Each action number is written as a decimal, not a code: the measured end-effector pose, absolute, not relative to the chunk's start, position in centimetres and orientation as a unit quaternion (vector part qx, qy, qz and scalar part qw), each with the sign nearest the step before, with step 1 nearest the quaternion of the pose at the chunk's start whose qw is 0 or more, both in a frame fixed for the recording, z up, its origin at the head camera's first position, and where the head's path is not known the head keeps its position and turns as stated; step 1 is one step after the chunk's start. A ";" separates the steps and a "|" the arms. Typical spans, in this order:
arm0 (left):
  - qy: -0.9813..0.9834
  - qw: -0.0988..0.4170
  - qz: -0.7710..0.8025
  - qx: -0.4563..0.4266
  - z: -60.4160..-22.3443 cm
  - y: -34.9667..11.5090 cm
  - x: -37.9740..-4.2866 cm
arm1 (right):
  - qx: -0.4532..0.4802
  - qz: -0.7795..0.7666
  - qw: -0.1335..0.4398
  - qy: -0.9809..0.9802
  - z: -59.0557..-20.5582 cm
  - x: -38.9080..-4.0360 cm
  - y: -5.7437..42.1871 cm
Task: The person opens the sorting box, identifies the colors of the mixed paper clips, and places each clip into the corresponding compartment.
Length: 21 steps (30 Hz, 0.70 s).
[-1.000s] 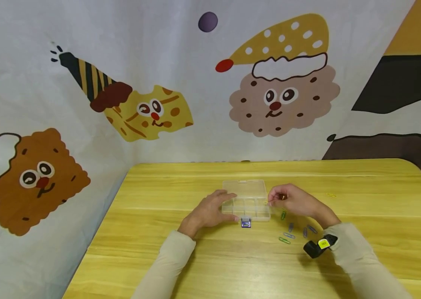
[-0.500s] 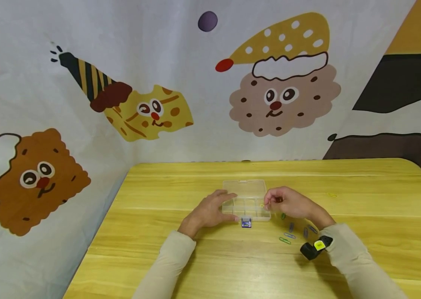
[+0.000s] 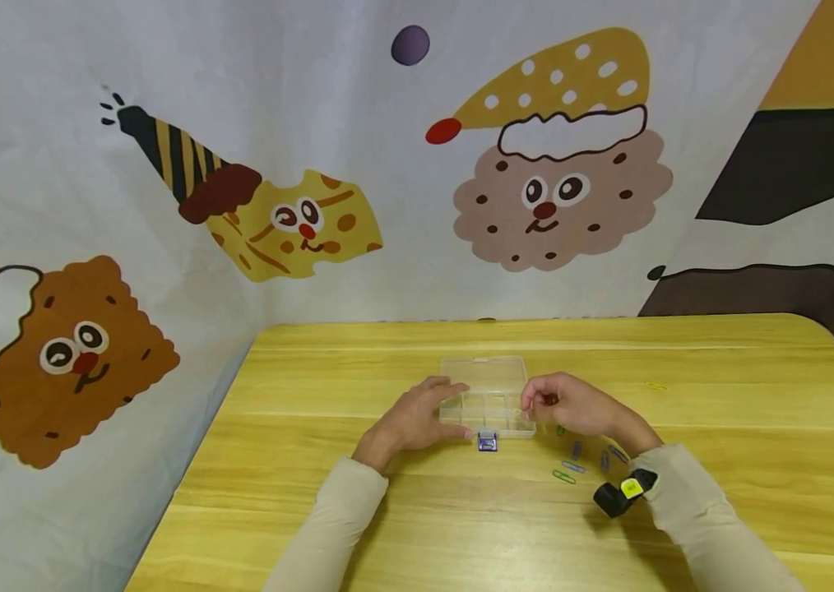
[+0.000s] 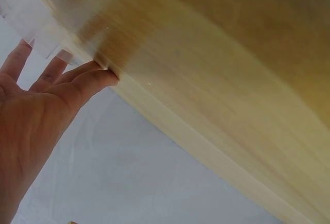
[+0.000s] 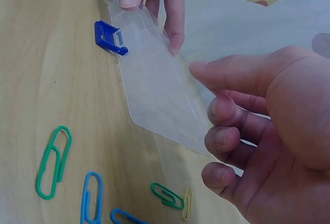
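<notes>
Clear box [image 3: 493,411] near the far table edge [image 3: 387,326], left fingers [image 3: 454,388] apart on it, right fingers [image 5: 227,136] curled, grip unclear

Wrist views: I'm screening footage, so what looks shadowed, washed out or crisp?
Left wrist: the clear box looks washed out; a brown shadow darkens the table near the left hand. Right wrist: the larger green paper clip looks fairly crisp.

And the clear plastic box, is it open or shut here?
The box is open: the head view shows its lid folded back beyond the compartments, and the blue latch sticking out unfastened at the near edge.
</notes>
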<state>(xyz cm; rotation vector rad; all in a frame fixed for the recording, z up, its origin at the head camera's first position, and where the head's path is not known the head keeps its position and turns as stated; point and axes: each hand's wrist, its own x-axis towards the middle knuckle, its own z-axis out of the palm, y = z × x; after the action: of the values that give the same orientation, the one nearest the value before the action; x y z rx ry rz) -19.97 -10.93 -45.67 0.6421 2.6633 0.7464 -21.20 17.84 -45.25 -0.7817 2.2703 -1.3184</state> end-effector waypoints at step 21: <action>0.923 0.148 0.270 0.230 -45.8 -11.1 -20.0 | -0.166 -0.450 0.071 0.874 -45.3 -19.9 27.3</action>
<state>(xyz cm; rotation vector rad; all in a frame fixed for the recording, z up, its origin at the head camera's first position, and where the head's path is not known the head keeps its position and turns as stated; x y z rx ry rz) -20.02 -11.12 -45.84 0.6621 2.6557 0.7778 -19.92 27.30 -45.30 -0.4990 2.6291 -1.3542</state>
